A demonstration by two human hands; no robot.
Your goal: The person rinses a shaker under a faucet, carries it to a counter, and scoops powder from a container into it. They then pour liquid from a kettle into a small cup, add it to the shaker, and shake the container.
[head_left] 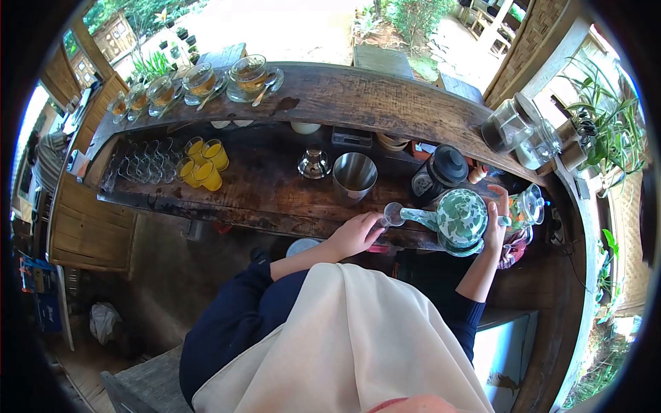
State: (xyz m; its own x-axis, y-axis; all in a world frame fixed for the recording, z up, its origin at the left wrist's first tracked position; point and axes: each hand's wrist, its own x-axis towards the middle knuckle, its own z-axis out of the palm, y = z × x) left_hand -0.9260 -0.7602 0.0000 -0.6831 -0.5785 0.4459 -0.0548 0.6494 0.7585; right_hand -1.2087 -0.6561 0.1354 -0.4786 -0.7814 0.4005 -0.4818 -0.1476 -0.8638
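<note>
My right hand (495, 226) grips the handle of a green-and-white mottled teapot (461, 215), which is over the near side of the wooden counter. Its spout points left, with the tip at the mouth of a small clear measuring cup (393, 215). My left hand (359, 235) pinches that cup between thumb and fingers. Whether liquid is flowing cannot be made out. Just beyond the cup stands a metal shaker tin (354, 177), with a shiny metal shaker top (315, 164) to its left. A jar with a black lid (441, 172) is behind the teapot.
Several glasses of yellow drink (206, 165) stand left on the counter (275, 199), beside rows of clear glasses (148, 162). Cups of amber drink on saucers (251, 74) line the raised ledge (372, 96). A dark scale (352, 138) and large glass jars (509, 124) are farther back and right.
</note>
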